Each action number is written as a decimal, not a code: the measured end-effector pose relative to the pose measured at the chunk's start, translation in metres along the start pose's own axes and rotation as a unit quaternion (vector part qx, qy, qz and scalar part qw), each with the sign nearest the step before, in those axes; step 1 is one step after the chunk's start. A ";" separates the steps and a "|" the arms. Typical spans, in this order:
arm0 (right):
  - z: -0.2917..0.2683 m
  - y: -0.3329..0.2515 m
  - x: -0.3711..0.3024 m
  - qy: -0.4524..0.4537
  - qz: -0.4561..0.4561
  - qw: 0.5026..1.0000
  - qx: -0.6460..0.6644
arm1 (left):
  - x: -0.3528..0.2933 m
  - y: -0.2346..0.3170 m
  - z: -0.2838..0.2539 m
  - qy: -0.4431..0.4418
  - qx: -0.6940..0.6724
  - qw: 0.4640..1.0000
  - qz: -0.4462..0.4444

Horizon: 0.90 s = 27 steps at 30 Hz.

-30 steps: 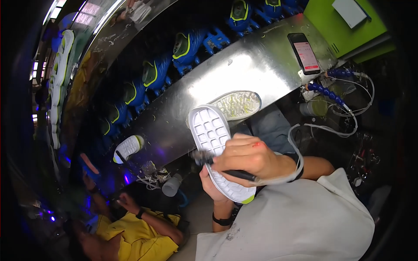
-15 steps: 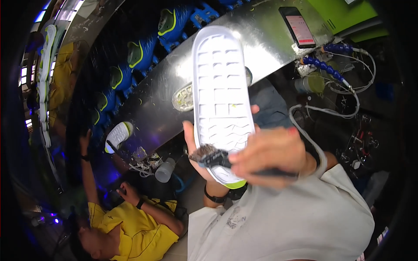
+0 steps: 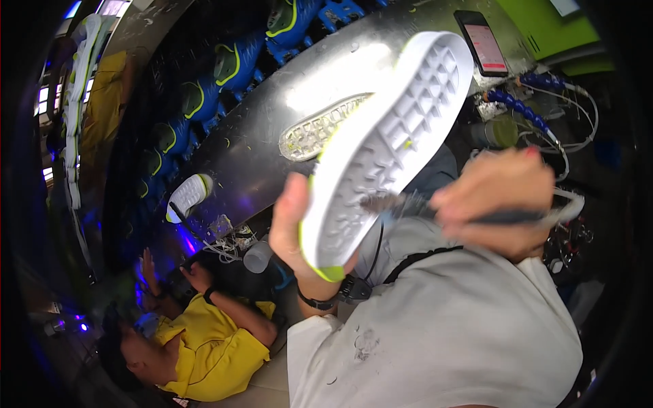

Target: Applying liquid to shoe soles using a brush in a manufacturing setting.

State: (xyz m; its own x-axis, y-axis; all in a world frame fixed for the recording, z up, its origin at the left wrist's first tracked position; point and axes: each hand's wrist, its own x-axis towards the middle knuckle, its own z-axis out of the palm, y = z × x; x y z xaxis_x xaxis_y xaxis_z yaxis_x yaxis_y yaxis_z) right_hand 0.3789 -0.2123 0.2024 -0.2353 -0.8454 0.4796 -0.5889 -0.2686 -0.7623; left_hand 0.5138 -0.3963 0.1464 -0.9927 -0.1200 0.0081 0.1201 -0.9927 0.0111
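Note:
A white shoe sole (image 3: 381, 149) with yellow-green trim is tilted up in front of me, its gridded, recessed face toward my right. My left hand (image 3: 292, 231) grips its heel end, the thumb along the outer side wall. My right hand (image 3: 496, 200), smeared by motion, is wrapped round a dark-handled brush (image 3: 391, 202). The bristles are at the recessed face near the heel half; I cannot tell if they touch. Behind the held sole, another patterned sole or sole-shaped plate (image 3: 306, 136) lies on the metal bench (image 3: 238, 146).
A phone (image 3: 484, 44) lies on the bench at the far right, beside blue jointed hoses (image 3: 517, 109). Blue shoe uppers (image 3: 235, 64) stand in a row along the far side. A small white sole (image 3: 189, 197) lies at left. A co-worker in a yellow shirt (image 3: 218, 347) sits lower left.
The held sole has tilted to the right and turned its face that way. My right hand has moved right with the brush, off the heel's left edge. The co-worker's raised arm has come down.

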 end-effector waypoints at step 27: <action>0.072 0.023 0.036 0.047 -0.030 0.998 -0.002 | 0.010 0.028 -0.022 0.170 0.192 0.956 0.140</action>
State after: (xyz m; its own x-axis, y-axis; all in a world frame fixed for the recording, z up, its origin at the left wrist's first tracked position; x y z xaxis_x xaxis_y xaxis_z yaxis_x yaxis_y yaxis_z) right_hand 0.4122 -0.2816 0.1706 -0.2711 -0.7808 0.5629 -0.6070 -0.3152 -0.7295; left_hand 0.5068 -0.4256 0.1251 -0.8578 -0.4429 -0.2610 0.3109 -0.8512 0.4227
